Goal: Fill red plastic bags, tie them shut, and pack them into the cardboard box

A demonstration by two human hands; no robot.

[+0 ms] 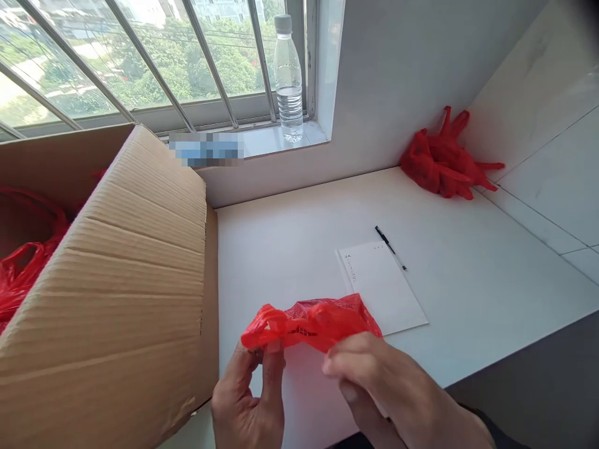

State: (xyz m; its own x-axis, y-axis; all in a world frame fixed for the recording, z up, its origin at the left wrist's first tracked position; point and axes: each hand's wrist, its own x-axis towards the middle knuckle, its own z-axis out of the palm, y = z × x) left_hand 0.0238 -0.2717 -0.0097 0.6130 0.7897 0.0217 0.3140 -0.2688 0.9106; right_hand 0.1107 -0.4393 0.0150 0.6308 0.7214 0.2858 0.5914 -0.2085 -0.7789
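A thin red plastic bag [322,321] with dark printing is stretched low over the white tabletop. My left hand [253,386] pinches its bunched left end between thumb and fingers. At the bag's right end is my right hand [388,380], slightly blurred, its fingers bent and closed in against the bag's lower edge. The exact spot where these fingers grip the plastic is hidden behind the hand. Just beyond the bag lies a white sheet or notepad [384,287] with small writing, partly covered by the bag. A black and clear pen [390,247] rests along the pad's upper right edge.
On the left stands an open cardboard box [140,262] with red plastic bags [28,268] inside. More red bags [444,159] are heaped in the far right corner. A part-filled water bottle [289,81] stands on the windowsill [264,144] before a barred window.
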